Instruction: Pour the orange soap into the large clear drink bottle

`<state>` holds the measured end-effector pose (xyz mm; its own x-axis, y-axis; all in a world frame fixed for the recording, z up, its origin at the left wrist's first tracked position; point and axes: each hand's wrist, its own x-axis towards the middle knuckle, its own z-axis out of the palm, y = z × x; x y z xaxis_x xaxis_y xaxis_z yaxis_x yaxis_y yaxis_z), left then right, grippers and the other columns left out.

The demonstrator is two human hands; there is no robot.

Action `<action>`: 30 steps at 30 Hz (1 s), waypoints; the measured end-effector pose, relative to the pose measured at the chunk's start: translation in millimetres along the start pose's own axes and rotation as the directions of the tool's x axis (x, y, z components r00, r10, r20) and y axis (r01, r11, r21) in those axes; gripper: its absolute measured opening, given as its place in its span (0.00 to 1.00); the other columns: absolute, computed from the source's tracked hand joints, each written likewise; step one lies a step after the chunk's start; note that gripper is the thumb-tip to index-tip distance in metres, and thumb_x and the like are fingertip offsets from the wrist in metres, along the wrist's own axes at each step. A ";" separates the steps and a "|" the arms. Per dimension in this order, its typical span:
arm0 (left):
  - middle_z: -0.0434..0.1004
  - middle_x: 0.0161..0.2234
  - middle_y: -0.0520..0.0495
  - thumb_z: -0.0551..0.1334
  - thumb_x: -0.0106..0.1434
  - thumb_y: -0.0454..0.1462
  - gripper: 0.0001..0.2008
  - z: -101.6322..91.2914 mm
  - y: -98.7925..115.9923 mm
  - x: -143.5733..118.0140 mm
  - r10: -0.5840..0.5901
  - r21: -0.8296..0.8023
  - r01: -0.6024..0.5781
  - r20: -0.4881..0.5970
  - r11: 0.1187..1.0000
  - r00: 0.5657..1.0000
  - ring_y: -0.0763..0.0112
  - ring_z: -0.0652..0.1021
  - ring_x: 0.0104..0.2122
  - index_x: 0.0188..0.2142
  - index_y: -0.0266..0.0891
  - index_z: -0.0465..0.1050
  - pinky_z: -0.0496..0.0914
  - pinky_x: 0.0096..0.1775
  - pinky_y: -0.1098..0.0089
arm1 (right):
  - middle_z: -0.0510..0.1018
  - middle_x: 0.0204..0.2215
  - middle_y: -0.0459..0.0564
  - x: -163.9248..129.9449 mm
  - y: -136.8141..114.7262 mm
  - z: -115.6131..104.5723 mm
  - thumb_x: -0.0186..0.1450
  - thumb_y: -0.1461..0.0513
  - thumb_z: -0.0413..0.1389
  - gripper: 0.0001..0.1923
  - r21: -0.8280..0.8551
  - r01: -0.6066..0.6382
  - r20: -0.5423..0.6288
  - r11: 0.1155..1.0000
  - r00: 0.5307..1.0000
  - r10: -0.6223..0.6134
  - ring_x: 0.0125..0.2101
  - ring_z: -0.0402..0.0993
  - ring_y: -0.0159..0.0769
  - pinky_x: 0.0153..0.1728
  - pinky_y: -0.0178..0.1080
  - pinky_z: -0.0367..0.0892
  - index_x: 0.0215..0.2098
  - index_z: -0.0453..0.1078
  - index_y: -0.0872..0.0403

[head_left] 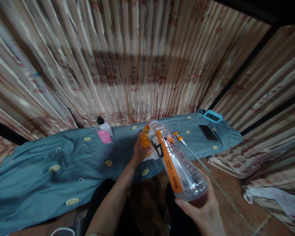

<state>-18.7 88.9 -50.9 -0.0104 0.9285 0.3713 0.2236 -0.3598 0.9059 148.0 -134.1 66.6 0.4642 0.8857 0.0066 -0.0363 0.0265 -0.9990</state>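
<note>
Teal cloth below. Above it we hold clear bottle, tilted, mouth beside orange container; we judge bottle light, thin-walled, slick, likely to buckle if squeezed; favour base and lower sides. Right hand closes grip round base; left hand wraps orange container. Orange-headed pump beside bottle. We cannot tell contents; right hand's fingers mostly hidden.

Lighting: you are working in dim light. Shadow: a dark band is crossing the pleated, red-printed beige fabric curtain. Glare: white streaks are gleaming on your clear plastic, orange-labelled bottle. Blur: the curtain's print is looking soft. Edges: wide-angle distortion is stretching your view.
</note>
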 end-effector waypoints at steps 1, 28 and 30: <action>0.82 0.46 0.46 0.72 0.56 0.36 0.33 0.1 0.3 0.0 0.002 -0.002 -0.002 -0.003 1.000 1.000 0.60 0.82 0.41 0.60 0.42 0.64 0.79 0.45 0.60 | 0.85 0.51 0.49 0.0 0.1 -0.1 0.47 0.55 0.77 0.46 0.006 -0.004 0.004 1.000 1.000 0.004 0.51 0.85 0.45 0.51 0.43 0.79 0.60 0.64 0.47; 0.81 0.49 0.45 0.72 0.55 0.36 0.35 0.1 -0.5 -0.9 -0.020 -0.009 0.020 -0.009 1.000 1.000 0.59 0.83 0.42 0.60 0.43 0.64 0.79 0.47 0.59 | 0.86 0.50 0.48 -0.6 -1.2 0.1 0.45 0.56 0.77 0.46 0.002 -0.021 -0.019 1.000 1.000 0.021 0.49 0.85 0.45 0.50 0.42 0.79 0.59 0.65 0.47; 0.81 0.49 0.45 0.72 0.55 0.36 0.35 0.2 -0.2 -0.7 -0.020 -0.015 0.020 -0.010 1.000 1.000 0.59 0.83 0.43 0.61 0.43 0.64 0.79 0.47 0.59 | 0.85 0.51 0.48 1.3 2.8 -3.0 0.46 0.56 0.78 0.46 0.014 -0.021 -0.006 1.000 1.000 0.021 0.50 0.85 0.45 0.50 0.42 0.79 0.60 0.65 0.46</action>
<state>-18.6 88.3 -51.4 -0.0243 0.9347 0.3546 0.2091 -0.3421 0.9161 151.1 -134.3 63.6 0.4688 0.8832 -0.0145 -0.0581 0.0144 -0.9982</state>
